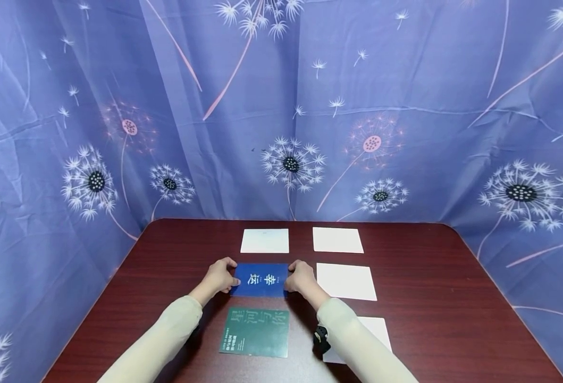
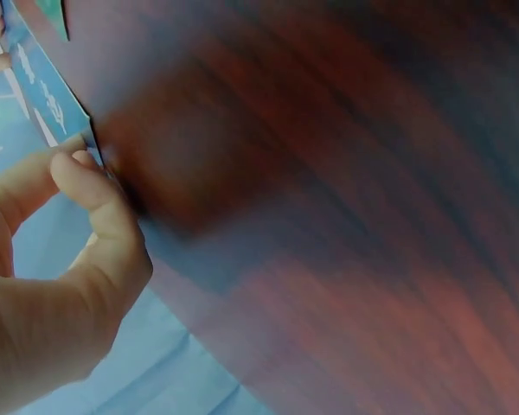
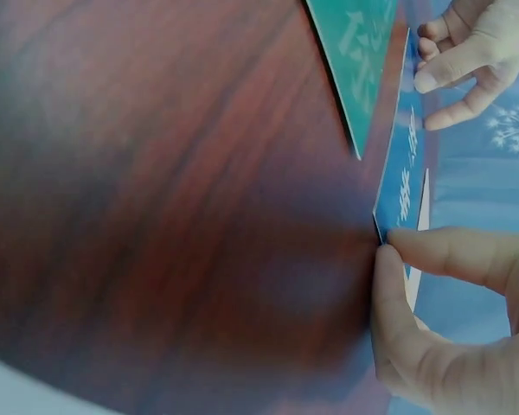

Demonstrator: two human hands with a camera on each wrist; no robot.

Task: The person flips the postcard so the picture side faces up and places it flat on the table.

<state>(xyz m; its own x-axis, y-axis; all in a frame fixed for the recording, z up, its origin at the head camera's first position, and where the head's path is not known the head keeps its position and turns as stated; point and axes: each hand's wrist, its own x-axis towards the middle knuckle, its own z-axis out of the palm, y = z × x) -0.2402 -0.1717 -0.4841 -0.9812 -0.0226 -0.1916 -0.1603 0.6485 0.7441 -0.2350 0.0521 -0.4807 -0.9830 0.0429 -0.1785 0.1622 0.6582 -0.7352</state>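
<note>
A blue card [image 1: 260,287] with white characters lies sideways between both hands in the head view. My left hand [image 1: 219,277] grips its left short edge, and my right hand [image 1: 301,277] grips the right one. In the left wrist view, thumb and finger of the left hand [image 2: 86,233] pinch a corner of the blue card [image 2: 48,82]. Likewise, the right wrist view shows the right hand [image 3: 458,311] pinching the opposite end of the blue card [image 3: 400,164]. Nearer my body lies a green card [image 1: 254,334] with pale lettering, below the blue one.
A white card [image 1: 265,241] lies behind the blue one. To the right runs a column of white cards: a back one [image 1: 337,240], a middle one [image 1: 346,281] and a front one [image 1: 376,328] partly hidden by my right sleeve. A dandelion-print curtain [image 1: 291,117] surrounds the dark red table [image 1: 434,319].
</note>
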